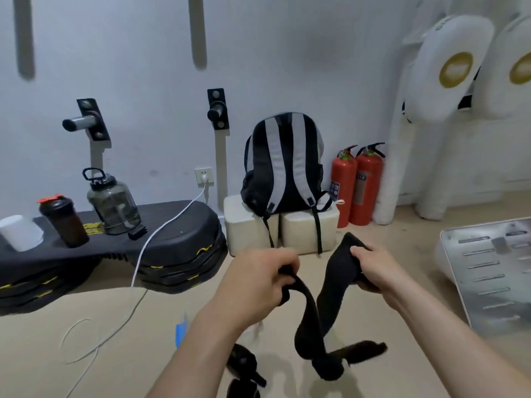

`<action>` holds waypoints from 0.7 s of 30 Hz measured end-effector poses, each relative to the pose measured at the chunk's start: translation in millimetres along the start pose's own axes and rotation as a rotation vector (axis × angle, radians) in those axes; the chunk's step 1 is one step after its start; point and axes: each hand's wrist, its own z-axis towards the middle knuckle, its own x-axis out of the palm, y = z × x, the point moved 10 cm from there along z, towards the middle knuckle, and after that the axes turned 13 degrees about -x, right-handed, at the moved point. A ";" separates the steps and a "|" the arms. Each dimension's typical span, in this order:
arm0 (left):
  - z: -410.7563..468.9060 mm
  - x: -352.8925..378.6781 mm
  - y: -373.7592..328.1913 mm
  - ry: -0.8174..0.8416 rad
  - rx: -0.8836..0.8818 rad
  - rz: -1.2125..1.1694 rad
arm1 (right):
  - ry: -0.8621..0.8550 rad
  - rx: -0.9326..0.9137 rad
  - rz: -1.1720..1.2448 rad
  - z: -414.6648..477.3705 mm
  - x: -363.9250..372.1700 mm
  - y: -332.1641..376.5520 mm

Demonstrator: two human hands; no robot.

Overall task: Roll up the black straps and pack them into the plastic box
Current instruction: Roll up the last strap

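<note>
The black strap (309, 320) is up in the air, held by both hands. The left hand (258, 280) is curled tight around one end. The right hand (379, 271) grips the wider end, with the thumb on top. Between the two grips the strap hangs down in a long loop, so its long way runs up and down. At the bottom of the loop a loose tail sticks out to the right.

Below the left grip, more black straps (242, 363) lie on the tan floor (129, 340). There is bare floor under and between the hands. Right of the right grip, near it, sits a white plastic box (488, 271). Past both grips a backpack (283, 168) sits on white blocks (310, 231). A white cable (138, 282) trails left of the left grip.
</note>
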 end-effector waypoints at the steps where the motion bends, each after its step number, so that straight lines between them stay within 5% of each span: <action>1: 0.8 3.9 4.1 0.064 -0.028 0.020 | 0.013 0.004 -0.015 2.5 -1.1 -2.3; 5: 3.0 21.6 16.2 0.211 -0.107 0.059 | 0.141 -0.160 -0.138 6.5 17.2 21.9; 12: 23.3 19.4 34.4 0.040 -0.345 -0.402 | 0.448 -0.333 0.180 -27.0 58.8 67.1; 18: 14.2 11.9 32.4 0.062 -0.373 -0.522 | 0.423 -0.069 0.859 -33.3 67.1 54.0; 21: 12.2 -0.4 31.4 -0.010 -0.299 -0.295 | 0.417 -0.024 0.933 -35.4 71.7 49.2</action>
